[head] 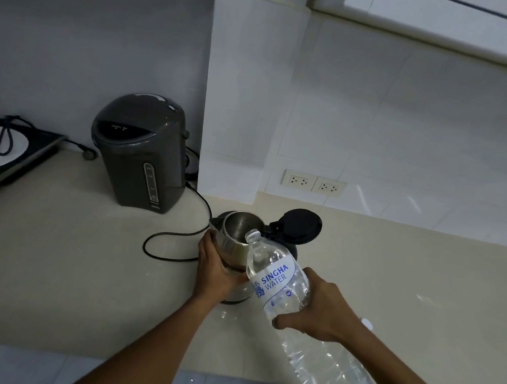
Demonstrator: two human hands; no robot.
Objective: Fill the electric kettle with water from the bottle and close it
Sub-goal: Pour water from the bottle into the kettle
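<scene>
A small steel electric kettle [233, 239] stands on the beige counter, its black lid [301, 225] flipped open to the right. My left hand [215, 268] wraps around the kettle's left side and holds it. My right hand [320, 309] grips a large clear water bottle [279, 279] with a blue-and-white label, tilted so its uncapped mouth rests over the kettle's rim. Part of the kettle's body and base is hidden behind the bottle and my left hand.
A tall grey hot-water dispenser [141, 154] stands at the back left, and a black power cord [165, 239] loops across the counter to the kettle. A black induction hob [11, 157] sits at the far left. Wall sockets [314, 184] are behind the kettle.
</scene>
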